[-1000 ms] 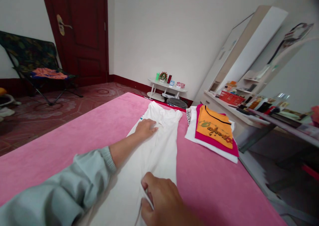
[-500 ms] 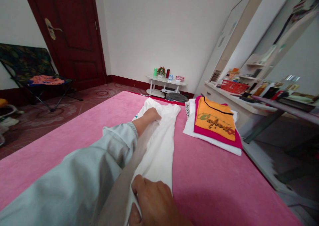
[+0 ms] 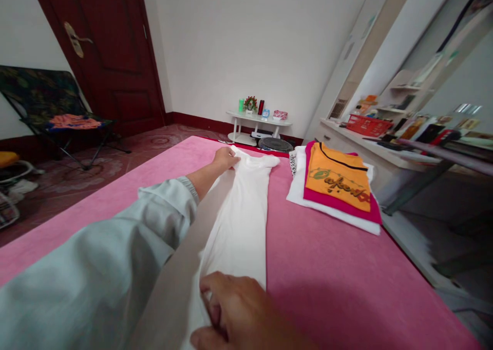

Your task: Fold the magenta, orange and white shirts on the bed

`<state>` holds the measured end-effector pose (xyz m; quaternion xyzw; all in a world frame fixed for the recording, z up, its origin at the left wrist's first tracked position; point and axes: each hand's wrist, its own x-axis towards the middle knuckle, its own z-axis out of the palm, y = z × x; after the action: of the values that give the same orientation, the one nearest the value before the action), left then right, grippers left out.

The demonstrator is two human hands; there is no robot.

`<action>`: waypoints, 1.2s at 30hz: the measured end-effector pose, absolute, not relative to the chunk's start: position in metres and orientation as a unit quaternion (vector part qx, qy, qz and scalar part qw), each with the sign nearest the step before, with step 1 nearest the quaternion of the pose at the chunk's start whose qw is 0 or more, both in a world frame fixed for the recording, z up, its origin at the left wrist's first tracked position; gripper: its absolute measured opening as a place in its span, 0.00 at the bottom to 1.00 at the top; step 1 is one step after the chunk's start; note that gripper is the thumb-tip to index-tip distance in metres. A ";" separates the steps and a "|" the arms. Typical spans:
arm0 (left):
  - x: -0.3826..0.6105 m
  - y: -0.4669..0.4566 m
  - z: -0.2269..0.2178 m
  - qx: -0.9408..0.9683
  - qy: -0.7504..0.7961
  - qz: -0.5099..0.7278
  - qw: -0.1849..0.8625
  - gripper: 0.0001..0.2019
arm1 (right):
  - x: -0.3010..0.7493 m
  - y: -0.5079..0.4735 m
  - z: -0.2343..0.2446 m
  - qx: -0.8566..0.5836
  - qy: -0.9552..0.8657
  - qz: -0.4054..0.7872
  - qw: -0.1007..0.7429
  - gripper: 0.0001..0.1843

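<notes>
A white shirt point(image 3: 246, 211) lies stretched lengthwise on the pink bedspread point(image 3: 327, 278), in a long narrow fold. At its far end, my left hand point(image 3: 224, 159) pinches the left corner, and a grey-green sleeve covers that arm. Close to me, my right hand point(image 3: 242, 309) holds the shirt's left edge between thumb and fingers. Between the two hands the left part of the cloth is lifted and partly in shadow. My left sleeve hides some of it.
Right of the shirt is a stack of folded clothes with an orange top point(image 3: 339, 178) uppermost. A cluttered dresser point(image 3: 346, 134) stands beyond it. Past the bed's far edge is a low white table point(image 3: 262, 118). A folding chair point(image 3: 46, 103) stands left, near the dark red door point(image 3: 108, 52).
My left hand has moved left and away from me, from the shirt's upper middle to its far left corner. My right hand stays at the near edge. The view has shifted slightly.
</notes>
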<state>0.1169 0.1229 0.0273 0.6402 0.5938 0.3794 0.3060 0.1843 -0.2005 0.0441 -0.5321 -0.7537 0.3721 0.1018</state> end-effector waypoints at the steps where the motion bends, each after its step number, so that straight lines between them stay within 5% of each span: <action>1: 0.113 0.121 0.022 0.633 0.601 0.377 0.309 0.10 | 0.184 -0.200 0.042 -0.522 -0.745 0.404 0.093 0.16; 6: 0.098 0.104 0.002 0.620 0.600 0.363 0.351 0.20 | 0.191 -0.204 0.041 -0.477 -0.729 0.483 0.083 0.22; 12: 0.087 0.061 0.011 0.685 0.503 0.297 0.435 0.31 | 0.207 -0.212 0.070 -0.470 -0.791 0.380 0.099 0.15; 16: 0.074 0.020 0.017 0.761 0.440 0.186 0.438 0.24 | 0.220 -0.214 0.074 -0.421 -0.848 0.319 0.054 0.20; 23: 0.043 -0.056 0.030 0.861 0.375 0.084 0.334 0.14 | 0.240 -0.208 0.079 -0.469 -0.851 0.230 -0.056 0.12; 32: 0.007 -0.132 0.034 0.697 0.325 -0.034 0.639 0.21 | 0.224 -0.220 0.093 -0.483 -0.828 0.260 -0.114 0.22; 36: -0.010 -0.140 0.041 0.640 0.318 -0.002 0.699 0.20 | 0.218 -0.228 0.089 -0.434 -0.861 0.236 -0.121 0.15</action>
<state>-0.0103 -0.1401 0.0408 0.6400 0.3181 -0.0019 0.6995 0.2179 -0.2285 0.0893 -0.4337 -0.8611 0.2360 -0.1213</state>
